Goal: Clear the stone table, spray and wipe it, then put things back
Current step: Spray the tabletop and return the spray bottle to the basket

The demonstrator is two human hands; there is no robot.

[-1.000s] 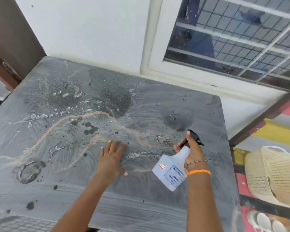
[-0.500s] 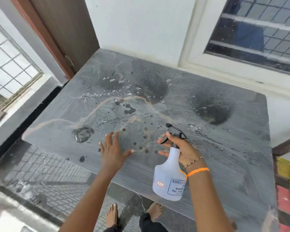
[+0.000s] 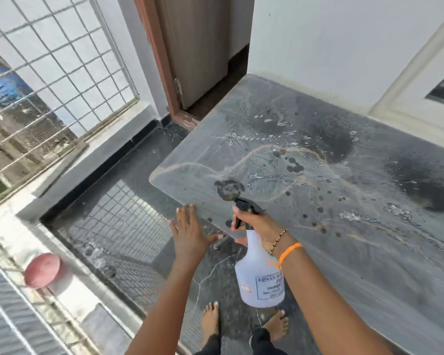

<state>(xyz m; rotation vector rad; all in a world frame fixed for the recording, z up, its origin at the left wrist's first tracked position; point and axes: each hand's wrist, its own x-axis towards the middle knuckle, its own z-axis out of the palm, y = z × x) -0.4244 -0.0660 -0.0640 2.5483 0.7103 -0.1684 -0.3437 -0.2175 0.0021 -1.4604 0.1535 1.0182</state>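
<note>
The grey stone table (image 3: 356, 252) fills the right half of the head view, its top wet with dark spray patches and droplets. My right hand (image 3: 256, 221) grips the neck of a white spray bottle (image 3: 260, 275) with a black trigger head, held over the table's near left edge. My left hand (image 3: 190, 233) is flat with fingers spread, its fingertips at the table's front left edge, holding nothing. No other objects lie on the table top.
A brown door frame (image 3: 159, 62) and a doorway stand behind the table's left corner. A metal window grille (image 3: 49, 73) and a ledge (image 3: 69, 160) run along the left. A pink round object (image 3: 42, 270) rests on the near ledge. My bare feet (image 3: 210, 321) stand on the dark floor.
The view has swung left, bringing the door, grille and floor into sight. Both hands have shifted from the table's middle to its front left edge, the bottle still held in the right.
</note>
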